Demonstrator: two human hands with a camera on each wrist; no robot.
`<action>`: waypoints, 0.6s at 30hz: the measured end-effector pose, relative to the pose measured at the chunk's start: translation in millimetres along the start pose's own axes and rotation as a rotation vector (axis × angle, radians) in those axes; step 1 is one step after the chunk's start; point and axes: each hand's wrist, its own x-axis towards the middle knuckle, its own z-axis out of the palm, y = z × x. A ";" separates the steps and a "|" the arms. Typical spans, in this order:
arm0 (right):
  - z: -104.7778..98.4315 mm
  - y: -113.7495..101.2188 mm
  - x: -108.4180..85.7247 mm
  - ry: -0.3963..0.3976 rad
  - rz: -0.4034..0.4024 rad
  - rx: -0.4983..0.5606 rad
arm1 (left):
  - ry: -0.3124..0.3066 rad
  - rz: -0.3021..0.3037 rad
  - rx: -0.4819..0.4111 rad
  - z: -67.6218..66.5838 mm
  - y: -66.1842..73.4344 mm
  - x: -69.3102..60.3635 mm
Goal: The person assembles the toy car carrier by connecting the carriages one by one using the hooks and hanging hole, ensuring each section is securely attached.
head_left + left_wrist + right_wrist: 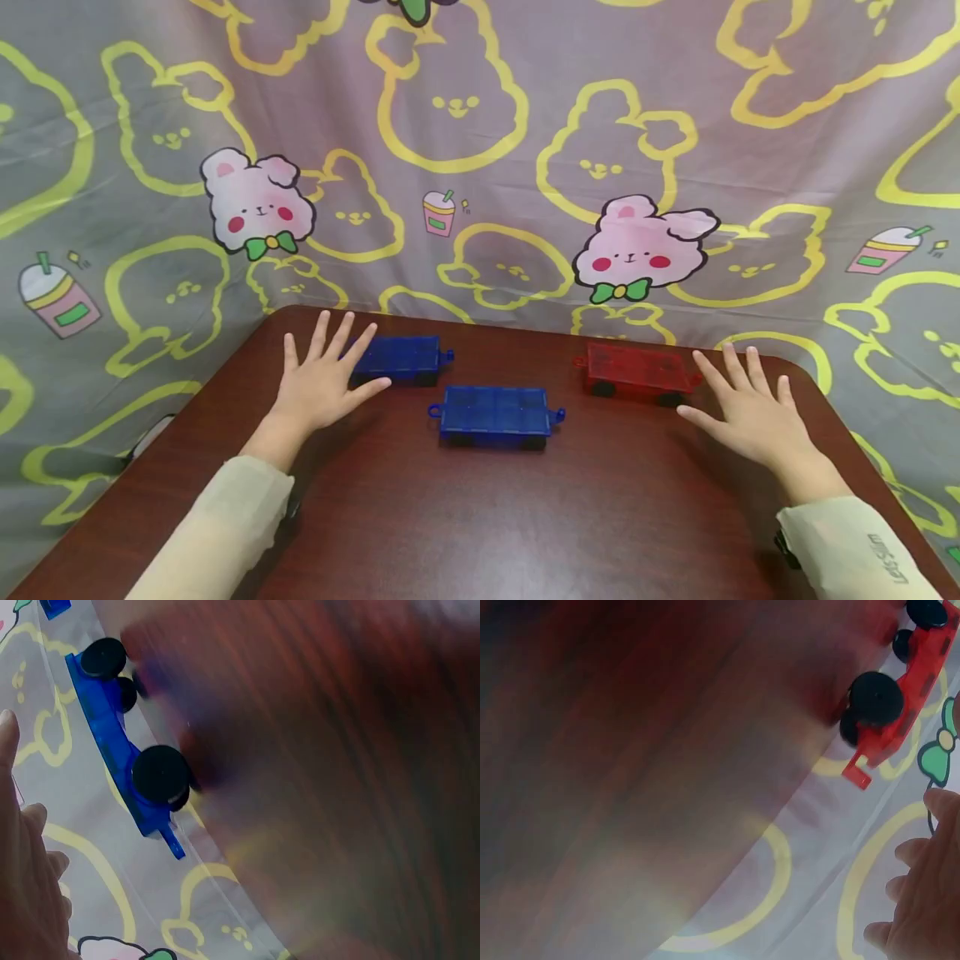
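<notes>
Two blue translucent toy wagons with black wheels stand on the table: one at the back left (pixel 397 358), the other nearer the middle (pixel 495 414). A red wagon (pixel 637 371) is at the back right. My left hand (pixel 318 383), fingers spread, is beside the back-left wagon and overlaps its left end in the head view; whether they touch I cannot tell. Just right of the red wagon, my right hand (pixel 757 417) is spread and holds nothing. The left wrist view shows a blue wagon (pixel 112 742) beside my left hand (pixel 30 862); the right wrist view shows the red wagon (pixel 911 697) and my right hand (pixel 930 877).
The dark red-brown table (pixel 480 533) has rounded back corners. Behind it and at both sides hangs a grey cloth (pixel 495 267) printed with yellow outlines, pink rabbits and drink cups. A small whitish object (pixel 152 435) shows beyond the table's left edge.
</notes>
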 end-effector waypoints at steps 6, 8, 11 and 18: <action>1.1 -12.1 11.7 -0.032 -0.010 0.009 | 0.004 0.030 0.010 3.0 12.1 1.3; 1.7 -15.8 16.2 -0.041 -0.013 0.015 | 0.006 0.042 0.009 3.2 17.9 2.0; 2.3 -21.7 23.0 -0.047 -0.025 0.029 | -0.003 0.063 0.006 2.9 27.7 2.5; 6.2 -31.6 38.1 -0.067 -0.052 0.028 | -0.006 0.137 -0.006 5.0 51.6 6.0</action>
